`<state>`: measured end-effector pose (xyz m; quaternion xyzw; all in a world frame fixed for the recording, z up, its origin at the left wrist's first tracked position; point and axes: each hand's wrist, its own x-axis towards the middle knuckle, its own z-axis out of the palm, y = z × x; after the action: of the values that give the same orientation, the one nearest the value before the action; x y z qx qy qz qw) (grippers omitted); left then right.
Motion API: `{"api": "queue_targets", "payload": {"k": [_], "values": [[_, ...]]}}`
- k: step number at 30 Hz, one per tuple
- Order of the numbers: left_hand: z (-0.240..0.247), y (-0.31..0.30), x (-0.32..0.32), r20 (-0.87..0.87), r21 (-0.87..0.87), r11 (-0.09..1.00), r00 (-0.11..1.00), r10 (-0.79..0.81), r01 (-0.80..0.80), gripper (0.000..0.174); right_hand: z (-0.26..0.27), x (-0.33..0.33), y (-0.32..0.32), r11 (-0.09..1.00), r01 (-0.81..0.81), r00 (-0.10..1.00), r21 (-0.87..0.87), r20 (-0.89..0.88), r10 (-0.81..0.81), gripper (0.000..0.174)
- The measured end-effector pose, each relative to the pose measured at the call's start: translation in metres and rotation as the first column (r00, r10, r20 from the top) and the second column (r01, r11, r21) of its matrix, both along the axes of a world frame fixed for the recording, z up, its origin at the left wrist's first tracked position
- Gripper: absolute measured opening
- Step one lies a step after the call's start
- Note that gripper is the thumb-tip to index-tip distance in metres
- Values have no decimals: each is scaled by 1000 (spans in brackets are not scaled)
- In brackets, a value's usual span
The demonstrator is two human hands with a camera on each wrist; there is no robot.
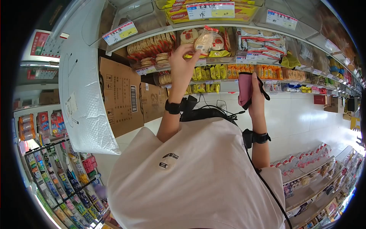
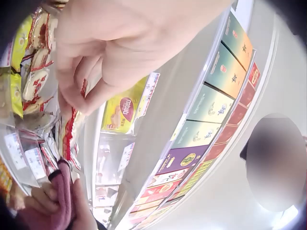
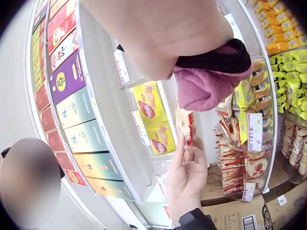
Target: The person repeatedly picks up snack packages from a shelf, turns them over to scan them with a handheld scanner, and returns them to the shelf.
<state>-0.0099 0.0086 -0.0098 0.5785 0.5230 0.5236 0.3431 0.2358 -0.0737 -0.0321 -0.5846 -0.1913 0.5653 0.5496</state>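
My left hand (image 1: 183, 61) pinches a clear packet of pale round biscuits (image 1: 204, 40) with red print, raised in front of the shelf bin. In the left wrist view, the thumb and fingers of this hand (image 2: 110, 52) close on the packet's red edge (image 2: 71, 134). My right hand (image 1: 257, 93) grips a folded pink cloth (image 1: 245, 89) with black edging. The cloth (image 3: 206, 88) hangs close to the packet (image 3: 184, 122) in the right wrist view. Similar biscuit packets (image 1: 188, 36) lie in the bin behind my left hand.
Stacked red-edged biscuits (image 1: 150, 45) fill the bin on the left, and silvery packets (image 1: 263, 40) the one on the right. Yellow nabati boxes (image 3: 148, 103) stand on the shelf above. Cardboard boxes (image 1: 121, 95) and a silver insulated sheet (image 1: 85, 99) are at my left.
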Motion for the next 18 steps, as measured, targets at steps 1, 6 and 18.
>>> {"api": "queue_targets", "payload": {"k": [1, 6, 18], "values": [[-5, 6, -1, -78, 70, 996, 995, 67, -61, 27, 6, 0, -2, 1000, 6, 1000, 2, -13, -6, 49], [-18, 21, 7, -209, 302, 944, 957, 200, -131, 21, 15, 1, -7, 999, -32, 998, 7, -59, 33, 44], [-59, 76, 33, -401, 402, 903, 856, 325, -154, 34, -13, 10, -7, 1000, 11, 999, -3, -50, -12, 37]]}}
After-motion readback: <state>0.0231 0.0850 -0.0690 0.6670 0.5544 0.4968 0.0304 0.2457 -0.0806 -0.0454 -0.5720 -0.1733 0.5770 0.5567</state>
